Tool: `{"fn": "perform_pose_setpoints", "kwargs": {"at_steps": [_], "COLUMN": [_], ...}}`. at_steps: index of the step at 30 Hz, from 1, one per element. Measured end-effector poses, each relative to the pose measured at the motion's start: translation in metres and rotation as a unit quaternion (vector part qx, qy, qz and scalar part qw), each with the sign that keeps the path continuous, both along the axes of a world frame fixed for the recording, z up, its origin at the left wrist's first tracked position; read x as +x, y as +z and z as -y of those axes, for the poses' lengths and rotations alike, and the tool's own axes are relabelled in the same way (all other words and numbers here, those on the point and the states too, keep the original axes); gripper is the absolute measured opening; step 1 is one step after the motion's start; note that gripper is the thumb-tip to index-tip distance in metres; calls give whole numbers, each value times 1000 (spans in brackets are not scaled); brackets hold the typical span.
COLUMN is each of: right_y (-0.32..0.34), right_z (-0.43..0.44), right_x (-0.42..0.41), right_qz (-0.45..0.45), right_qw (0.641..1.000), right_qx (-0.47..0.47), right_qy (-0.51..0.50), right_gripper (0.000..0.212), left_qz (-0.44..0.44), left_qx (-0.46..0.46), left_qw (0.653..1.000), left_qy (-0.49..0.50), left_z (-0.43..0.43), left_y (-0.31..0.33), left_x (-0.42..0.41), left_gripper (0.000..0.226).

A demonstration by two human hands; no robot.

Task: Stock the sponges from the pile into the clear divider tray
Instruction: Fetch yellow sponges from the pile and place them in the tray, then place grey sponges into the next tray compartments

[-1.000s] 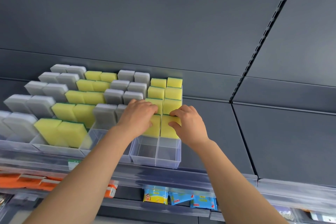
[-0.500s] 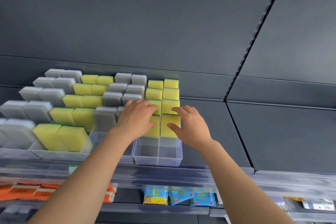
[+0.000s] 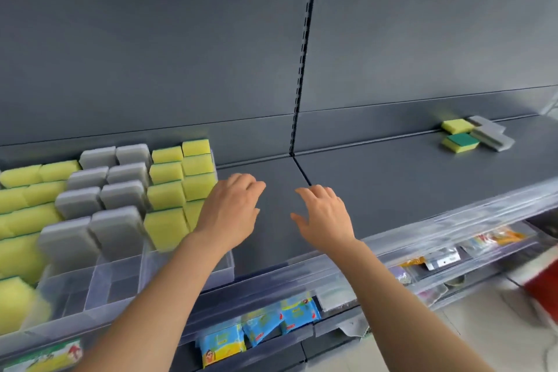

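The clear divider tray (image 3: pixel 222 266) stands at the left of the dark shelf, its rows filled with upright yellow sponges (image 3: pixel 166 228) and grey sponges (image 3: pixel 116 229); its front cells hold nothing. The sponge pile (image 3: pixel 475 134) lies far right at the back of the shelf: yellow sponges, one green side up, and grey ones. My left hand (image 3: pixel 231 210) hovers just right of the tray, fingers relaxed, holding nothing. My right hand (image 3: pixel 324 216) hovers over bare shelf beside it, fingers spread, also holding nothing.
A clear plastic strip (image 3: pixel 453 220) runs along the shelf's front edge. Below it hang blue packets (image 3: pixel 259 326) and other small packaged goods (image 3: pixel 444 257). A red object (image 3: pixel 543 287) shows blurred at the lower right. A slotted upright (image 3: pixel 303 69) divides the grey back panel.
Both hands have left the yellow sponges in the tray and moved right over the bare shelf. The view has swung right, bringing the sponge pile into sight.
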State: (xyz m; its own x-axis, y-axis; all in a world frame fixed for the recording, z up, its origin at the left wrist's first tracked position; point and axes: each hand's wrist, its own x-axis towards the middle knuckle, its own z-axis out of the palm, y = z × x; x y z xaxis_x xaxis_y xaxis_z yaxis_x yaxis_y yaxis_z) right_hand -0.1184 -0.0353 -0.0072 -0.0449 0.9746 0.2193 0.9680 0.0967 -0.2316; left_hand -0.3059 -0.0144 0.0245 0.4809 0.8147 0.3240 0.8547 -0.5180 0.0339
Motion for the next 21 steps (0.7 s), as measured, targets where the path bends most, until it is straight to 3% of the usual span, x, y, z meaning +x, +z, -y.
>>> {"fn": "perform_pose_setpoints", "kwargs": {"at_steps": [6,21], "right_y": [-3,-4], "right_z": [20,32], "right_x": [84,324], "right_qz": [8,30], "right_qw": [997,989], "right_qx": [-24,-46], "right_qy": [-77,-138], "right_gripper": [47,46], "left_qz": [-47,-25], "left_qx": [-9,-44], "left_qw": [997,993], "left_qy": [-54,-110], "left_z": [-10,-26], "left_y": [-14,-24], "left_x": [82,335], "left_gripper": [35,34]}}
